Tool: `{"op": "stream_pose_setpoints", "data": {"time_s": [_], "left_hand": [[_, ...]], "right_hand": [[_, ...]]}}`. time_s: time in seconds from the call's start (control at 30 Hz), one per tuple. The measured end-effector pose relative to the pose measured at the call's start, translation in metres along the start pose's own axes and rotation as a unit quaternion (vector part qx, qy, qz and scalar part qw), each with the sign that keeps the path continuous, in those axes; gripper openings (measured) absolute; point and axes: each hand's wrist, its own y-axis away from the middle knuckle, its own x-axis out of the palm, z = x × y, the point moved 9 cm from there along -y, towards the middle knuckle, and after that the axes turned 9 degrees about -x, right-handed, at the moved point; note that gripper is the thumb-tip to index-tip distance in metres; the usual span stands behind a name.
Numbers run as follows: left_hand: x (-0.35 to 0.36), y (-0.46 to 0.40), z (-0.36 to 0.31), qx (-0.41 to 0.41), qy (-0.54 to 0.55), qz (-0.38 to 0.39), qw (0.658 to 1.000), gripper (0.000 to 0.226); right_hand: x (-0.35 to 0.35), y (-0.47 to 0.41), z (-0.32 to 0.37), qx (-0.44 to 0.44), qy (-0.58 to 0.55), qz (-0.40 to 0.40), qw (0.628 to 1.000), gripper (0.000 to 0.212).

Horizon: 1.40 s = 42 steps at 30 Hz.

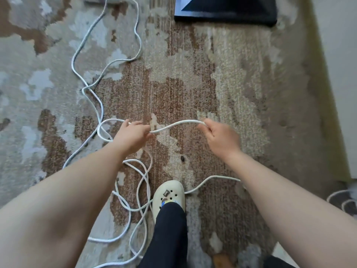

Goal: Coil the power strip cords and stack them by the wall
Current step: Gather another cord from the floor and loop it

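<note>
Patterned rug, white cord pinched between both hands' fingers

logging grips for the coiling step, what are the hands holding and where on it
Both hands hold the white cord: left hand and right hand pinch one raised stretch mid-length, apart from each other.

Soft even daylight, faint shadows, slight blur, wide-angle edge distortion.
</note>
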Motion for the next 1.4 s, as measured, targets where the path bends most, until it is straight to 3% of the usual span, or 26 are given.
{"op": "stream_pose_setpoints", "data": {"time_s": [0.13, 0.23, 0.3, 0.37, 0.47, 0.53, 0.63, 0.77, 0.93, 1.03, 1.2, 1.27, 1.4], "left_hand": [[-0.073, 0.046, -0.027, 0.002, 0.120, -0.028, 0.992, 0.033], [-0.152, 0.077, -0.062, 0.028, 0.117, -0.105, 0.987, 0.032], [-0.192, 0.097, -0.099, 0.062, 0.140, -0.090, 0.984, 0.030], [-0.224, 0.118, -0.134, 0.088, 0.193, -0.062, 0.975, 0.025], [-0.262, 0.146, -0.165, 0.104, 0.305, -0.046, 0.946, 0.019], [-0.264, 0.159, -0.165, 0.098, 0.370, -0.021, 0.924, 0.017], [-0.231, 0.175, -0.154, 0.095, 0.380, 0.031, 0.920, 0.018], [-0.169, 0.183, -0.103, 0.042, 0.388, 0.035, 0.920, 0.028], [-0.153, 0.174, -0.072, -0.023, 0.417, 0.021, 0.909, 0.036], [-0.213, 0.165, -0.100, -0.001, 0.514, -0.017, 0.857, 0.036], [-0.322, 0.171, -0.191, 0.108, 0.628, -0.006, 0.771, 0.038], [-0.336, 0.176, -0.216, 0.119, 0.671, 0.021, 0.731, 0.038], [-0.333, 0.178, -0.226, 0.127, 0.744, 0.050, 0.654, 0.039]], "right_hand": [[-0.054, 0.025, 0.003, 0.067, -0.061, 0.018, 0.996, 0.040], [-0.101, 0.040, 0.025, 0.071, -0.266, 0.012, 0.961, 0.040], [-0.135, 0.049, 0.046, 0.046, -0.364, 0.000, 0.930, 0.033], [-0.159, 0.058, 0.067, 0.026, -0.348, 0.009, 0.937, 0.030], [-0.174, 0.073, 0.086, 0.031, -0.297, 0.014, 0.954, 0.045], [-0.181, 0.082, 0.086, 0.054, -0.291, -0.041, 0.954, 0.022], [-0.192, 0.099, 0.072, 0.114, -0.285, -0.148, 0.940, 0.041], [-0.213, 0.114, 0.037, 0.196, -0.313, -0.257, 0.893, 0.042], [-0.214, 0.100, 0.029, 0.207, -0.315, -0.228, 0.898, 0.041], [-0.188, 0.088, 0.043, 0.205, -0.360, -0.158, 0.896, 0.039], [-0.151, 0.072, 0.087, 0.151, -0.461, -0.051, 0.873, 0.032], [-0.150, 0.062, 0.108, 0.113, -0.488, -0.023, 0.865, 0.039], [-0.164, 0.054, 0.113, 0.098, -0.427, -0.031, 0.898, 0.023]]}}
